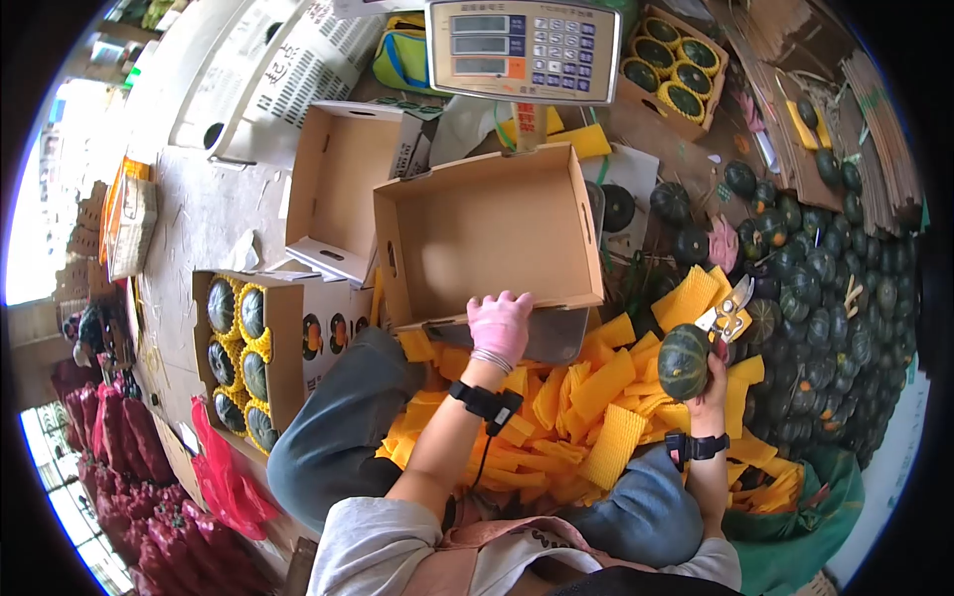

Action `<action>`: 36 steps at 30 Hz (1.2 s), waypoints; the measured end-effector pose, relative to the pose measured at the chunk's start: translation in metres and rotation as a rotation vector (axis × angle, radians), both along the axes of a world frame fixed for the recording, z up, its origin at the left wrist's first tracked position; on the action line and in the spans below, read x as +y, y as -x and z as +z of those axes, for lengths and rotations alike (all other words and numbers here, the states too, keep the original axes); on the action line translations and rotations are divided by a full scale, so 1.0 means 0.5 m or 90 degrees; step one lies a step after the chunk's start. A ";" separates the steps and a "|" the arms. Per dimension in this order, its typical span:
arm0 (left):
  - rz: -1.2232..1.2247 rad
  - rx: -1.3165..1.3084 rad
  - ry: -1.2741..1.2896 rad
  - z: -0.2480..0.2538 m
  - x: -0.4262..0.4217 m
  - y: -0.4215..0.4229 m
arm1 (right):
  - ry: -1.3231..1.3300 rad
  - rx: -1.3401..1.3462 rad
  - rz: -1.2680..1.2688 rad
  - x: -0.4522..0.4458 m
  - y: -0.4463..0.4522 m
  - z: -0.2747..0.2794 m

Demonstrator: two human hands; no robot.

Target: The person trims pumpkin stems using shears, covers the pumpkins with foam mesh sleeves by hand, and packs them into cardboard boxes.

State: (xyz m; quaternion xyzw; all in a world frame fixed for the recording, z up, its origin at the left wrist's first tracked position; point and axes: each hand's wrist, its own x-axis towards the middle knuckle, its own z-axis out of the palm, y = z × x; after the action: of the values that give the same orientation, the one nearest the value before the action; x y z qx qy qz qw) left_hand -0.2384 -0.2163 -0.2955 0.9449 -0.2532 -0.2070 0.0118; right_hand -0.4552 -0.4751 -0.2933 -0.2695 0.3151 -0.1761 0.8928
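Observation:
My left hand, in a pink glove, has its fingers hooked over the near wall of an open cardboard box. That box is tilted on the metal platform of a scale. In my right hand is a dark green pumpkin, held up beside the box. A pair of pruning shears sticks up past the pumpkin, its handle seeming to lie in the same hand. Below both hands spreads a heap of yellow foam net sleeves.
A large pile of green pumpkins covers the right side. Packed boxes with sleeved pumpkins stand at left and back right. Another open box lies behind. The scale's display rises at the back. Red mesh sacks lie far left.

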 end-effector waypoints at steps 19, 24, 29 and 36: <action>-0.161 0.097 0.137 0.044 -0.025 0.025 | 0.068 -0.058 -0.100 -0.047 0.157 -0.038; -0.109 0.184 0.498 0.093 -0.206 0.045 | 0.033 -0.053 -0.178 -0.053 0.177 -0.057; 0.395 0.468 0.560 -0.058 -0.487 -0.026 | -0.026 -0.042 -0.242 -0.058 0.224 -0.102; 1.382 0.287 1.078 -0.285 -0.570 -0.152 | 0.059 -0.090 -0.216 -0.113 0.305 -0.133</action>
State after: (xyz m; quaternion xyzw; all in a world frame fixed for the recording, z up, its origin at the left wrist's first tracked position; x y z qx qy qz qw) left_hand -0.1622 -0.5011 -0.4382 0.3192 0.5581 -0.0263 0.7655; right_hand -0.6078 -0.5315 -0.3597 -0.2406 0.2838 -0.3568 0.8569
